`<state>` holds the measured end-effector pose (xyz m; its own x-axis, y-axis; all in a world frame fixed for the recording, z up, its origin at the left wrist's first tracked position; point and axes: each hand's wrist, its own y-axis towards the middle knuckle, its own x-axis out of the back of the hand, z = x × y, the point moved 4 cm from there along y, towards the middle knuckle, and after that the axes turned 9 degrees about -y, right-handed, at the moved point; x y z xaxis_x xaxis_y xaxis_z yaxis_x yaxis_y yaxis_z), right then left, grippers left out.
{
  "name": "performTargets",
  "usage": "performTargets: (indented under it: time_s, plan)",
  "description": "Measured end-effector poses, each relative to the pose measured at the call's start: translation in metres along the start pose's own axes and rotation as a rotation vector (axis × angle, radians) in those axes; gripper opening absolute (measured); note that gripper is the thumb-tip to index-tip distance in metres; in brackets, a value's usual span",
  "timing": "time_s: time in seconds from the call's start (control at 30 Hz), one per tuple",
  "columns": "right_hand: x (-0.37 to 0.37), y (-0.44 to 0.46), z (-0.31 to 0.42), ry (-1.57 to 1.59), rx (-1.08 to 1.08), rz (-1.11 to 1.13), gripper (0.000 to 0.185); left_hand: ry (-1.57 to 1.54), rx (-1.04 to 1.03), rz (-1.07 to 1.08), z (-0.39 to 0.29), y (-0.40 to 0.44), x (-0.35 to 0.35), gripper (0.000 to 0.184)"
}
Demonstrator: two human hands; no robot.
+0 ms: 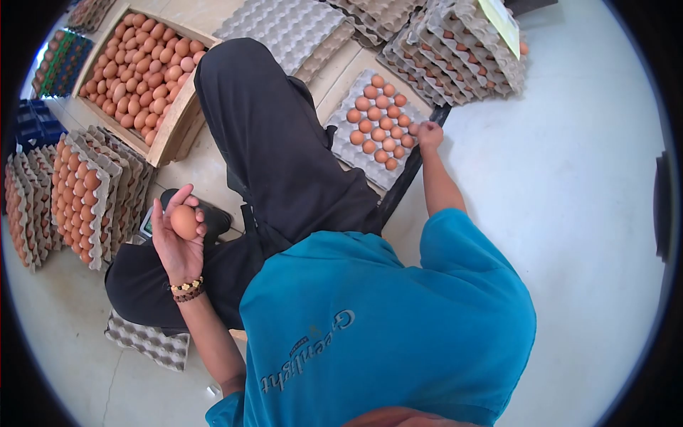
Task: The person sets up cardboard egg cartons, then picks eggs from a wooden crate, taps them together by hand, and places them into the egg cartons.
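My left hand is raised palm up above my bent leg, with its fingers curled round a brown egg. At the right edge of a grey egg tray, the fingers of my right hand are closed on another egg. That tray lies on the floor beyond my knee and holds several brown eggs in rows, with bare cups along its left side and lower end. The fingertips of my right hand are partly hidden.
A wooden crate full of loose eggs stands at the upper left. Stacked trays with eggs are at the left, and more stacks at the upper right. Empty trays lie at the top; another is at the lower left.
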<state>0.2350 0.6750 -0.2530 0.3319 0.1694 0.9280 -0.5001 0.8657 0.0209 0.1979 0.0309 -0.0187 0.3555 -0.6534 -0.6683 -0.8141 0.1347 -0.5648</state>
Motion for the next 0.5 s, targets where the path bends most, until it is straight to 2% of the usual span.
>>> performTargets:
  time_s: [0.07,0.13,0.2,0.27,0.3,0.33,0.37,0.4,0.43,0.5]
  plan:
    - [0.015,-0.01,0.029,0.119,-0.063,-0.097,0.024,-0.044,0.001,0.02,0.003,-0.003,-0.008,0.058]
    - [0.029,-0.034,0.076,0.408,0.143,-0.15,0.016,-0.068,0.011,0.041,0.012,-0.006,-0.023,0.061]
    - [0.083,-0.104,0.175,0.777,0.269,0.061,0.014,-0.064,0.041,0.064,0.032,-0.007,-0.047,0.065]
    - [0.12,-0.178,0.243,0.93,0.429,0.33,0.014,-0.065,0.125,0.149,0.054,-0.004,-0.07,0.074]
    - [0.138,-0.212,0.267,0.805,0.6,0.44,0.014,-0.07,0.161,0.187,0.064,-0.003,-0.081,0.077]
    - [0.17,-0.245,0.298,0.713,0.892,0.493,0.018,-0.066,0.168,0.206,0.071,-0.001,-0.088,0.077]
    - [0.184,-0.271,0.313,0.663,1.137,0.432,0.023,-0.063,0.173,0.225,0.079,0.001,-0.094,0.077]
    - [0.198,-0.289,0.325,0.601,1.315,0.503,0.034,-0.112,0.167,0.201,0.084,0.001,-0.097,0.076]
    - [0.198,-0.305,0.324,0.545,1.378,0.471,0.042,-0.093,0.141,0.175,0.085,-0.003,-0.112,0.077]
    - [0.191,-0.318,0.316,0.452,1.437,0.469,0.047,-0.076,0.101,0.2,0.088,-0.004,-0.117,0.077]
